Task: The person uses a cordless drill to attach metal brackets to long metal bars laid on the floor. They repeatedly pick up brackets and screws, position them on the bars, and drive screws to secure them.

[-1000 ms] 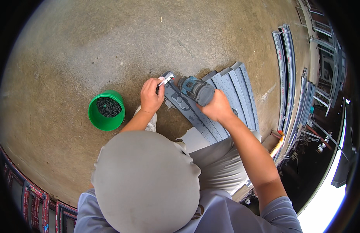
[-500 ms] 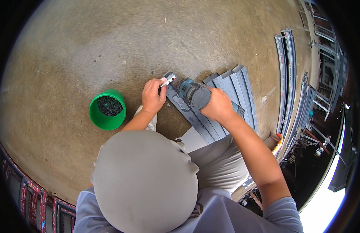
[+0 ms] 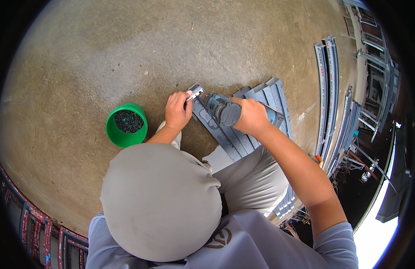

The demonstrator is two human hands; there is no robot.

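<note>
My right hand (image 3: 251, 116) is wrapped round the grip of a dark grey and teal cordless drill (image 3: 223, 110). The drill's nose points left, toward the far end of a grey metal profile (image 3: 213, 127). At that end my left hand (image 3: 178, 112) pinches a small silvery metal fitting (image 3: 196, 92) between thumb and fingers. The drill's tip is close to the fitting; whether they touch is too small to tell. Several more grey profiles (image 3: 272, 96) lie side by side under and beyond my right hand.
A green bucket (image 3: 114, 136) holding many small black pieces stands left of my left hand. A pale sheet (image 3: 219, 160) lies by my knee. Long profiles (image 3: 323, 89) lie on the floor at the right, before metal racks (image 3: 373, 67). Red-and-dark frames (image 3: 48, 237) are at lower left.
The view has shifted slightly. Both hands, the drill and the fitting keep nearly the same place relative to the profile.
</note>
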